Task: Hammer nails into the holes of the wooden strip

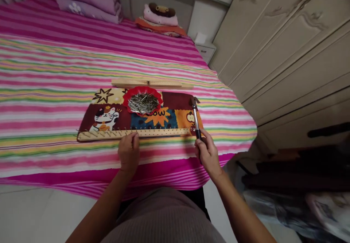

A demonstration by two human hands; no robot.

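**Nail Handling at the Strip**

Position: The strip (164,132) lies along the near edge of the mat (177,99), on the bed (54,75). Nails (105,133) stand up from its left part, several tilted. Small dark marks dot its right part; whether these are holes or nails cannot be told.

Hands: Your left hand (128,153) is curled narrow at the strip's near edge. Whether it pinches a nail cannot be told. Your right hand (208,153) is closed around the handle of the hammer (195,118), its head over the mat's far right corner, clear of your left fingers.

Supply: The red bowl (126,99) of loose nails sits on the mat, just behind the strip. A second wooden piece (131,82) lies behind the mat.

Technique:
1. Steady the strip; the bed is likely to give under blows.
2. Pinch each nail low and set it upright.
3. Start with light taps, fingertips out of the hammer's path.
4. Swing clear of the bowl; a knock could spill it.
5. Check tilted nails for looseness.
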